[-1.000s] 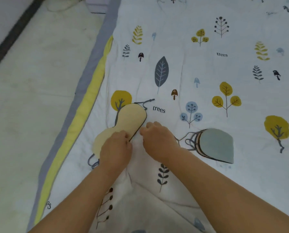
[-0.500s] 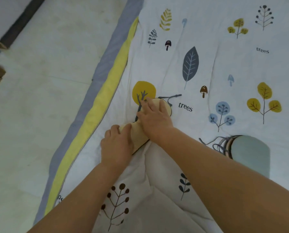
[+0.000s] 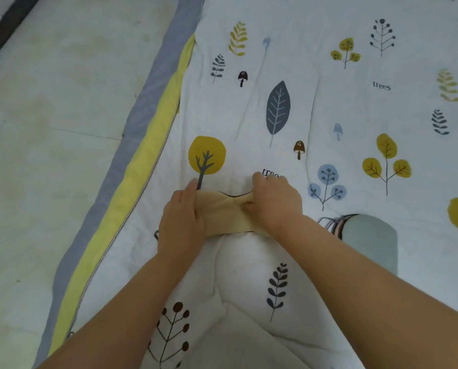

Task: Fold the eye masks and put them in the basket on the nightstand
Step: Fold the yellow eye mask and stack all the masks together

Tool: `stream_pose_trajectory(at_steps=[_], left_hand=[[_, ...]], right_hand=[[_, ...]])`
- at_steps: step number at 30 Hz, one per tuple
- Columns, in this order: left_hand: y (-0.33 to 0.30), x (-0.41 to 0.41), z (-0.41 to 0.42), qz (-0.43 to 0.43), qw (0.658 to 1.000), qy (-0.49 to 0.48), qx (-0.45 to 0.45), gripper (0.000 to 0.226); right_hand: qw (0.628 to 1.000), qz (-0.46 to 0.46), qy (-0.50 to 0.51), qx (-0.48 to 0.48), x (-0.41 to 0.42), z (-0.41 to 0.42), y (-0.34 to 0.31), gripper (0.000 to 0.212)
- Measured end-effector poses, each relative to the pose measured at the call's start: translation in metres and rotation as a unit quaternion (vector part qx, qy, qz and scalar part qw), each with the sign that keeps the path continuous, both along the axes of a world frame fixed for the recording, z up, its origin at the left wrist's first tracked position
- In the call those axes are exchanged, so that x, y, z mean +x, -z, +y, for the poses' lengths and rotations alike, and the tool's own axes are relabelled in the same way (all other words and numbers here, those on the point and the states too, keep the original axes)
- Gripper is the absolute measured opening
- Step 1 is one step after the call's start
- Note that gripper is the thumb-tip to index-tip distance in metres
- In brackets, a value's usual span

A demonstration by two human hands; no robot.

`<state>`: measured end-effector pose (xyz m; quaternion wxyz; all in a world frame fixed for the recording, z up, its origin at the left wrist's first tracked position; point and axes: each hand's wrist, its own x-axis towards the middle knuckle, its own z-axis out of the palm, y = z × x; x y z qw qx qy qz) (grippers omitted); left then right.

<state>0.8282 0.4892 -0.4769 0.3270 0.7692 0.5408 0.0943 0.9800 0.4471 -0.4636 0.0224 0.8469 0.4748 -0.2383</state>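
Note:
A beige eye mask with a dark edge lies on the printed quilt, stretched sideways between both hands. My left hand grips its left end and my right hand pinches its right end, bunching the cloth there. To the right sits a small stack of folded eye masks with a grey-blue one on top, partly hidden behind my right forearm; their straps stick out on the left. No basket or nightstand is in view.
The white quilt with tree and leaf prints covers the bed; its grey and yellow border runs diagonally on the left. Beyond it is pale floor with a dark baseboard at top left.
The beige mask lay diagonally a second ago; my hands turned it to lie crosswise and now hold one end each. The camera view shifted slightly.

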Motion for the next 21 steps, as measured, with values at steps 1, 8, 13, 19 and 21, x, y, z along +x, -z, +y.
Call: stream_pose_trajectory(at_steps=[1,8,13,19,21], left_hand=[[0.002,0.003,0.0,0.019,1.0,-0.014,-0.019,0.059],[0.011,-0.002,0.0,0.076,0.995,-0.036,-0.05,0.044],[0.007,-0.006,0.006,0.018,0.995,-0.069,-0.074,0.041],[-0.004,-0.021,0.001,-0.103,0.979,-0.118,-0.128,0.027],[-0.006,-0.025,0.002,-0.151,0.958,-0.171,-0.175,0.027]], right_hand=[[1.0,-0.008,0.021,-0.009,0.002,-0.004,0.004,0.04],[0.989,0.002,0.149,-0.01,0.001,-0.027,0.009,0.028],[0.966,0.124,0.196,0.113,-0.013,-0.024,-0.014,0.012],[0.87,0.364,0.238,0.232,-0.066,-0.016,-0.022,0.026],[0.868,0.385,0.214,0.227,-0.079,-0.014,-0.019,0.033]])
